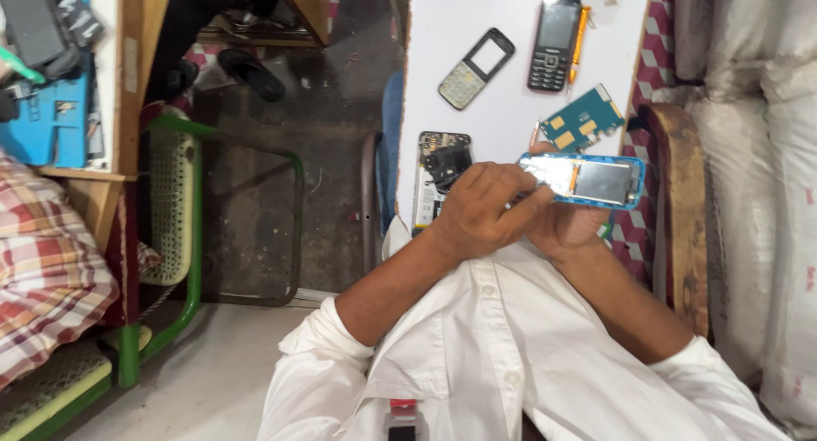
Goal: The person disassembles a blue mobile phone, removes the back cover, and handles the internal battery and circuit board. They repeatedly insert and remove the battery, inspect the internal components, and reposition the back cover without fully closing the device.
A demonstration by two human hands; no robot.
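- The right hand (572, 228) was clamped around the lower edge of a blue-framed phone body (587, 180), holding it level above the near end of the white board (511, 66).
- The left hand (481, 211) crossed over the right one, its fingers pinched together at the phone body's left end; whether they held a small tool there could not be told.
- The phone body's open face was shiny and reflective, tilted slightly down to the right.
- Just beyond the phone body, on the white board, lay a teal circuit board (582, 117) with yellow patches.
- To the left of the phone body, partly hidden by the left hand, lay an opened phone back (438, 173) with dark parts showing.
- Further up the white board from the phone body lay a grey keypad front cover (476, 68), tilted, with an empty screen window.
- Beside that cover stood a black keypad phone (553, 42), and touching its right side an orange pen-like tool (579, 32).
- Well to the left of the phone body, off the board, stood a green-framed chair (183, 211).
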